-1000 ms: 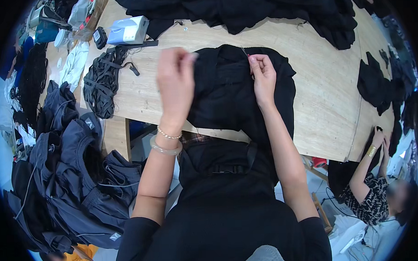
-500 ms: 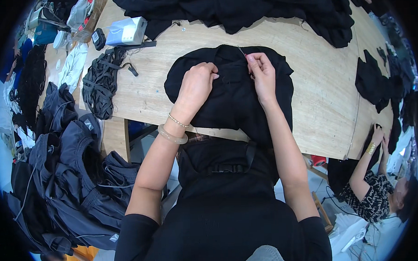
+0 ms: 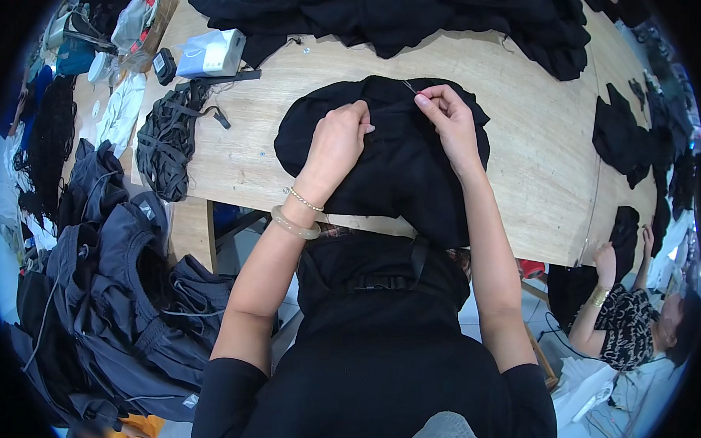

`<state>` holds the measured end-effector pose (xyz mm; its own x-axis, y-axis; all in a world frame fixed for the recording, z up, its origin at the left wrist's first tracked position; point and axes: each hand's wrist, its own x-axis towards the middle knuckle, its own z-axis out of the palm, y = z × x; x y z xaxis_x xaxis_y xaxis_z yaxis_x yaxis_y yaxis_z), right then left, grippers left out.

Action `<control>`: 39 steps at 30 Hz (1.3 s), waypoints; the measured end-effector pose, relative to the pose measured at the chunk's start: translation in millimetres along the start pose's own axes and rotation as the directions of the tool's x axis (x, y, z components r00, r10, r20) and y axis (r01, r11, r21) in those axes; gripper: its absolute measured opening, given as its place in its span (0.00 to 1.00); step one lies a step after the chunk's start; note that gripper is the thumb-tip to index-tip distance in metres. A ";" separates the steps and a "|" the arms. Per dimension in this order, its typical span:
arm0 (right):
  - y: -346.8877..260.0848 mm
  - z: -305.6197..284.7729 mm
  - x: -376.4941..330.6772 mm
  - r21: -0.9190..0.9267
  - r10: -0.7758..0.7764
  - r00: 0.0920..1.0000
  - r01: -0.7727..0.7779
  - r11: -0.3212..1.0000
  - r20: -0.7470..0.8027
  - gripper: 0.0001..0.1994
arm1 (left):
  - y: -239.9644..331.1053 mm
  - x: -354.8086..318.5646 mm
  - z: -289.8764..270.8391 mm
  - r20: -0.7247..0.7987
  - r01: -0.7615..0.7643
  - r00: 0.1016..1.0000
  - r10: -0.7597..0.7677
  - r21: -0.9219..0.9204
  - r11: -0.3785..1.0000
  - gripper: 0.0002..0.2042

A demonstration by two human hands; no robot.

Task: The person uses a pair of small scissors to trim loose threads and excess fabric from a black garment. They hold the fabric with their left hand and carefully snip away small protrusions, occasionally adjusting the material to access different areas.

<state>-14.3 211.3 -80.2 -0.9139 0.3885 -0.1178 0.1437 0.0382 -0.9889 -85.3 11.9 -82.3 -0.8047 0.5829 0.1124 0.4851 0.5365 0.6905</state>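
Observation:
A black cloth garment (image 3: 395, 167) lies on the wooden table in front of me, its near part hanging over the edge toward my lap. My left hand (image 3: 338, 138) rests on its left part, with thumb and fingers pinched together on the fabric. Between the thumb and fingers of my right hand (image 3: 449, 119) is a small thin metal tool (image 3: 410, 86), its narrow, seemingly two-pronged tip pointing away and to the left over the garment's far edge. Most of the tool is hidden in the hand, so whether it is snips or tweezers does not show.
More black cloth (image 3: 405, 16) is heaped along the far side. To the left are a tissue pack (image 3: 211, 54), bundled dark straps (image 3: 166, 140) and piled dark grey garments (image 3: 120, 266). At the right, another person (image 3: 632, 321) handles black cloth beside the table (image 3: 538, 174).
My right hand has shifted slightly right, and the metal tool's tip has moved right with it. My left hand has moved a little right on the cloth. The garment's folds lie flatter.

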 end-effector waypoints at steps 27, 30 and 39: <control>-30.9 21.8 0.2 -0.758 -0.342 0.869 0.485 0.436 0.358 0.11 | -6.3 18.3 -13.4 0.041 0.006 0.999 -0.007 0.027 1.000 0.05; -29.5 23.8 2.2 -0.768 -0.349 0.861 0.494 0.406 0.370 0.12 | -6.3 18.5 -13.8 0.048 0.008 0.999 -0.009 0.021 1.000 0.05; -27.0 27.1 5.1 -0.766 -0.388 0.834 0.530 0.363 0.393 0.12 | -9.0 18.5 -13.2 0.038 -0.009 0.999 0.009 0.006 1.000 0.05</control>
<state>-33.1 187.3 -56.5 -0.9668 -0.0526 0.2502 -0.1413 0.9254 -0.3517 -109.1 9.8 -77.0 -0.7867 0.6105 0.0917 0.4948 0.5347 0.6850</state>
